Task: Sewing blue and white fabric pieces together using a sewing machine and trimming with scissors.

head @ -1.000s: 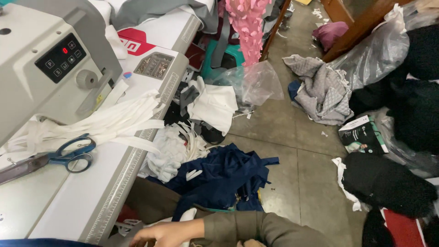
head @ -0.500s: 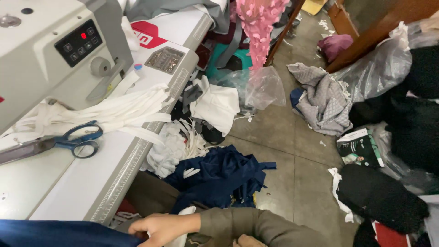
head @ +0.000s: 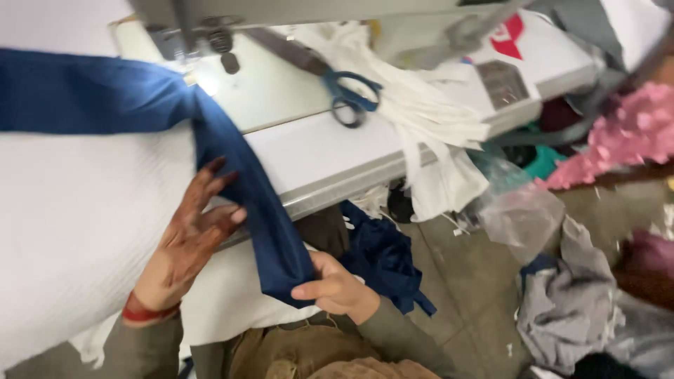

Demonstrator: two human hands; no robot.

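A long strip of navy blue cloth [head: 232, 175] runs from the upper left of the surface [head: 309, 151], across white fabric [head: 77, 224], and down over the front edge toward the person's lap. The right hand [head: 335, 286] is closed on the lower end of the strip, fingers curled around it just below the edge of the surface. The left hand [head: 189, 235] is open with fingers spread, its fingertips touching the side of the blue strip where it crosses the white fabric; it grips nothing.

Behind the strip, at the top of the view, sits the base of a sewing machine [head: 210, 31], with a lit patch under it. Blue-handled scissors [head: 347, 95] lie on the surface just beside a heap of white fabric strips [head: 421, 119], which spill over the front edge. Below that edge, more dark blue cloth [head: 386, 260] hangs or lies near the right hand.

On the floor [head: 463, 295] to the right lie a crumpled clear plastic bag [head: 523, 217], a grey garment [head: 572, 309] and pink ruffled material [head: 625, 140], well apart from the 2 hands.
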